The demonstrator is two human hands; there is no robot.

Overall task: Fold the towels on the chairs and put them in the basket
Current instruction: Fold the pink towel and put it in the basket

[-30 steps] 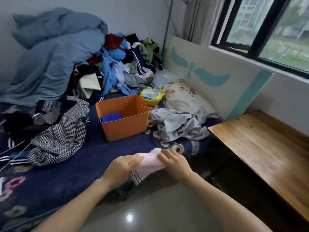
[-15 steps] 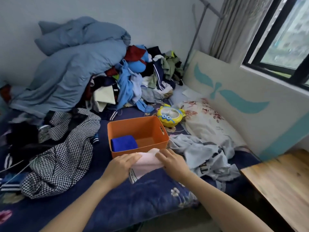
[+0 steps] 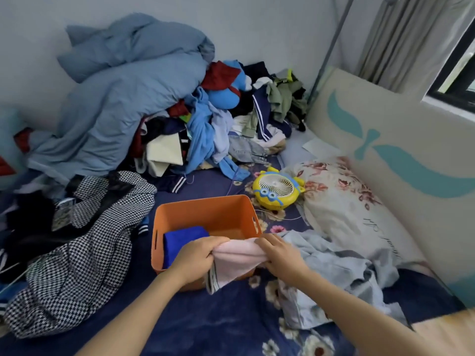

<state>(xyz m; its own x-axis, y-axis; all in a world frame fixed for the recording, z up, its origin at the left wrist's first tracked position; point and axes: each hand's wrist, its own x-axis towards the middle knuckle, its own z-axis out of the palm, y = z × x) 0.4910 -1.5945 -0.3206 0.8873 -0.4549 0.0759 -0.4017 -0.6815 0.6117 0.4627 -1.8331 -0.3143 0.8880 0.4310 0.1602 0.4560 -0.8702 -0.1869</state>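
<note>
**Observed.** Both hands are clamped on the folded pink towel (image 3: 237, 256). The left hand (image 3: 196, 258) has its fingers curled round the towel's left end, and the right hand (image 3: 280, 255) pinches the right end. The towel sits at lower centre of the frame, across the near rim of the orange basket (image 3: 203, 202). Its striped edge hangs down in front of the basket's near wall.

**Change.** A second ago the same two-handed hold was at the near edge of the bed (image 3: 205, 319), well short of the basket. Half a second ago the towel was just before the near wall. It now overlaps the rim. The view has closed in as well, and the wooden tabletop (image 3: 447, 330) has shrunk to a corner at lower right. The grip appears unaltered throughout.

**Basket contents.** A folded blue towel (image 3: 183, 240) fills the left part. The orange floor shows to its right.

**Assessment.** The fold looks done and the carry is nearly complete. The towel is not yet released or inside. Lowering it into the right part, beside the blue towel, seems the remaining move. The hanging edge could catch on the rim.
</note>
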